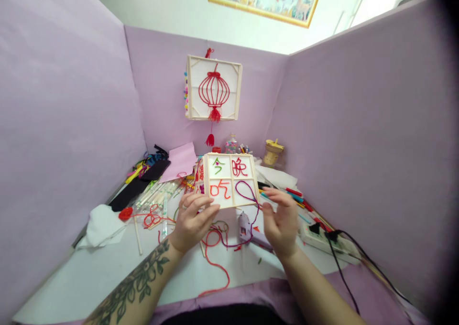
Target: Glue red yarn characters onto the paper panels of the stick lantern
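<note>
My left hand (196, 216) grips the lower left of a small box lantern (225, 204) with a wooden stick frame and white panels. Its front has four panes: a green yarn character (217, 164), red ones in the upper right and lower left, and a purple yarn (244, 189) loop in the lower right. From that loop the purple yarn trails down to the table. Beside the lantern's right edge is my right hand (281, 220), fingers apart and thumb spread, with nothing visible in it. Below lies a lilac glue gun (260, 239), partly hidden by my right hand.
A larger finished lantern (233, 95) hangs against the lilac back wall. Red yarn (224, 270) snakes over the white table (89, 277). On the right are a power strip (332, 243) with black cords and several markers (296, 196). A white cloth (102, 225) and black sheets lie left.
</note>
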`<state>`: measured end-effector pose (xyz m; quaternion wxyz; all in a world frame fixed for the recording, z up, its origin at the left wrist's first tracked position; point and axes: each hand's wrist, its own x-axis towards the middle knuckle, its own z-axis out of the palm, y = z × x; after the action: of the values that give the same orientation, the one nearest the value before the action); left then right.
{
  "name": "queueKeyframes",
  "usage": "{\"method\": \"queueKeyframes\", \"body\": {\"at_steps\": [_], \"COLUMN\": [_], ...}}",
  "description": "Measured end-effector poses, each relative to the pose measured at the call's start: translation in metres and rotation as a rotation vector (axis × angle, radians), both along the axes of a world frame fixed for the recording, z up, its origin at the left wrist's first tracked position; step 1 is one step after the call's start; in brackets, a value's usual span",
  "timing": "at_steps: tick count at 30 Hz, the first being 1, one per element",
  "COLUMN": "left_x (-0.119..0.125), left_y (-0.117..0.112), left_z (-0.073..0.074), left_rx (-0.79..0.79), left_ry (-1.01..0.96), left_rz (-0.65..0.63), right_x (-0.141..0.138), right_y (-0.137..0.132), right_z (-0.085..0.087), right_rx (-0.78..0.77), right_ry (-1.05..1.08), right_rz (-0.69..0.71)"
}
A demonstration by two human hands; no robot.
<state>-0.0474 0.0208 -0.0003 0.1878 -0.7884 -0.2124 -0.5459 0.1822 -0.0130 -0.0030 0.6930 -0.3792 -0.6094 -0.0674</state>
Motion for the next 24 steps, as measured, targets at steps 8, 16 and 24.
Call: {"method": "queueKeyframes", "body": {"at_steps": [8,16,24], "left_x": [0.000,0.000,-0.003], "left_y": [0.001,0.001,0.004], "left_z": [0.001,0.001,-0.001], "left_rx": [0.022,0.009,0.019], "left_ry": [0.004,0.008,0.019], "left_rz": [0.007,0.009,0.017], "right_x": [0.043,0.052,0.049], "right_y": [-0.009,-0.009,-0.003], "right_z": [-0.001,-0.005,0.000], "right_rx": [-0.428,-0.556,-0.581], "right_ry": [0.573,0.745,0.829], "right_rz": [0.174,0.408,0.520]}}
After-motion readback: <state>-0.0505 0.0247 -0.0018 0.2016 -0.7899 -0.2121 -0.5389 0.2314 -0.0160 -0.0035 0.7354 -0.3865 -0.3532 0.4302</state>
